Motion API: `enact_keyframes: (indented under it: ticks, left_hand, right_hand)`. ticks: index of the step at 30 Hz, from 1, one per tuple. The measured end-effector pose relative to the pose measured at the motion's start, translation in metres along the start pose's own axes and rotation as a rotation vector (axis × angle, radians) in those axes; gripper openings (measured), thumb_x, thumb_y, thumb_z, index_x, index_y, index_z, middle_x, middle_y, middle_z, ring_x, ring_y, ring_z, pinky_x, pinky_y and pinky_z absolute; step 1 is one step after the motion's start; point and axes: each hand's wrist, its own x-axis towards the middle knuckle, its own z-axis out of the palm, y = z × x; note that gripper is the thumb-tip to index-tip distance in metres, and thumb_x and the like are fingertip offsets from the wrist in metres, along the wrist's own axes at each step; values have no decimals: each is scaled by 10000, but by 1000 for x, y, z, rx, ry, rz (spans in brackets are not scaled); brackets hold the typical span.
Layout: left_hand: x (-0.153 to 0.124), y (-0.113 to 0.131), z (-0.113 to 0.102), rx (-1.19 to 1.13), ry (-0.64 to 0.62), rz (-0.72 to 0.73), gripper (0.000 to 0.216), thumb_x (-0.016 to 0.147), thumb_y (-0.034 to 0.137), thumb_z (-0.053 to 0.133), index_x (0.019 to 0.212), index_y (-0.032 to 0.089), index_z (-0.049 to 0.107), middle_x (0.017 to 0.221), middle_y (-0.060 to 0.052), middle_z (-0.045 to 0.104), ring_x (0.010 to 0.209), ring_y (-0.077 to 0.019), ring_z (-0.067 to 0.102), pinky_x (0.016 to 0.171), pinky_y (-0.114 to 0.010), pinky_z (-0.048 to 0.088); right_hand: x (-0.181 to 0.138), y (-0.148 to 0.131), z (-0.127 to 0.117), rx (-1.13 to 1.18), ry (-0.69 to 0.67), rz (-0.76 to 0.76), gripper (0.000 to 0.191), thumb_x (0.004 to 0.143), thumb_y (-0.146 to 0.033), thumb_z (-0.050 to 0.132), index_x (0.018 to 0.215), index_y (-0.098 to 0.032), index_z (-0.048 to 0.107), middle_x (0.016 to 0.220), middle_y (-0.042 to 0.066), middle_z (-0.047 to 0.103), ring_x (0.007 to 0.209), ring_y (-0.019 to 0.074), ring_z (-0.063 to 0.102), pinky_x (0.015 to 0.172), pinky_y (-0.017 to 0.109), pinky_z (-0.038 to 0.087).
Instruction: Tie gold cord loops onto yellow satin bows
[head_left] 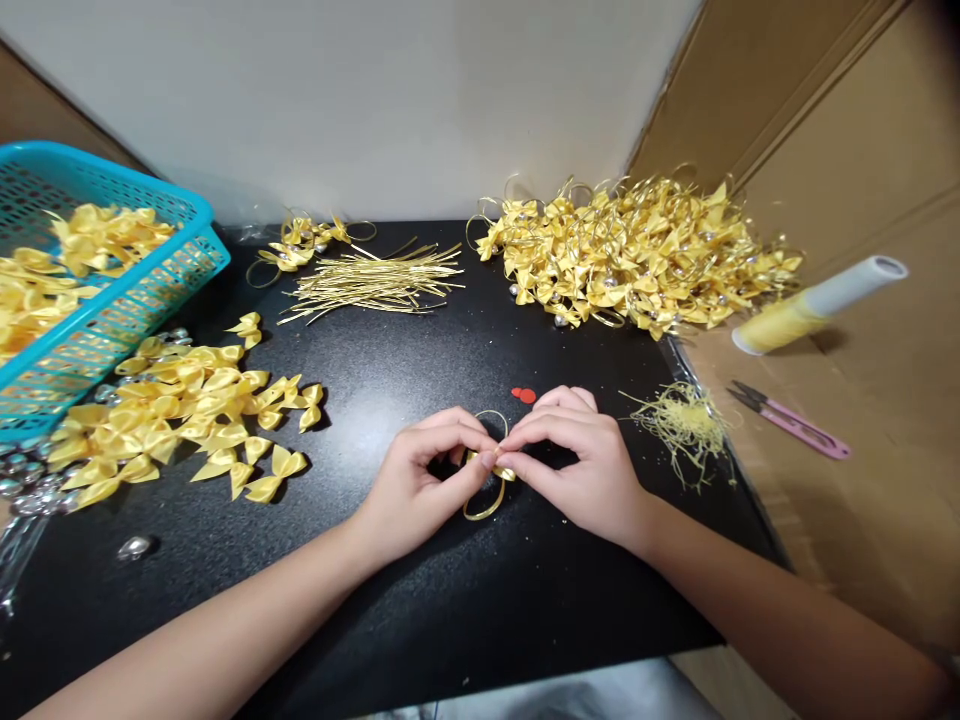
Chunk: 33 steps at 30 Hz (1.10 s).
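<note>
Near the front middle of the black table, my left hand (420,475) and my right hand (589,460) meet fingertip to fingertip. Both pinch a gold twist tie (486,514) bent into a loop, which shows above and below the fingers. Part of a small yellow ribbon bow (508,474) peeks out under my right fingertips; the rest is hidden. Just beyond my right hand lie small red discs (525,395). Loose yellow bows (225,400) are spread left of my left hand, and straight gold ties (375,282) lie bundled farther back.
A blue basket (150,305) of bows stands at left, with silver bells (30,470) below and one bell (135,547) apart. Bows with gold loops (637,255) are heaped back right. Thread scraps (686,425), pink snips (795,422) and a thread tube (825,303) lie right.
</note>
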Motion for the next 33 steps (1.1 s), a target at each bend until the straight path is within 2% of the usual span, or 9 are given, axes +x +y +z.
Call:
enact_keyframes:
  ticks: [5,10,19,26,29,33]
  left_hand:
    - [2,-2,-4,22,-54,86,117,846,147,613,775,148,706,726,-31,653,658,-103,579,613,-221,458]
    - [4,-3,-8,23,-118,89,103,841,142,617,809,146,715,745,-32,663,662,-103,582,610,-216,466]
    - [4,-4,-9,50,-194,60,97,845,147,624,826,155,719,767,-21,665,706,-100,612,687,-211,488]
    - [6,-1,-9,73,-200,64,113,848,159,612,821,160,722,763,-22,672,702,-106,625,687,-218,499]
    - [6,-2,-9,79,-198,64,119,847,170,609,832,164,727,766,-30,676,703,-115,625,677,-226,501]
    - [5,-4,-8,87,-180,84,94,836,190,636,834,166,726,763,-35,674,685,-116,615,645,-225,496]
  right_hand:
    - [1,-2,-1,9,-42,27,102,775,-229,754,717,-233,670,705,-32,720,725,153,605,810,369,400]
    - [1,-3,-4,-23,-95,41,120,795,-245,739,712,-227,654,740,-29,726,759,155,604,805,364,367]
    - [3,-1,-10,-195,-175,-94,130,856,-257,680,733,-223,659,791,-43,732,795,143,580,822,371,268]
    - [1,0,-11,-305,-236,-156,147,904,-240,602,764,-207,629,798,-21,719,823,155,561,865,382,235]
    - [2,-1,-11,-290,-285,-111,157,919,-258,583,773,-203,600,801,-13,709,843,165,567,847,374,240]
    - [4,-4,-12,-184,-368,31,167,934,-282,561,786,-205,568,812,-9,689,875,167,567,834,358,264]
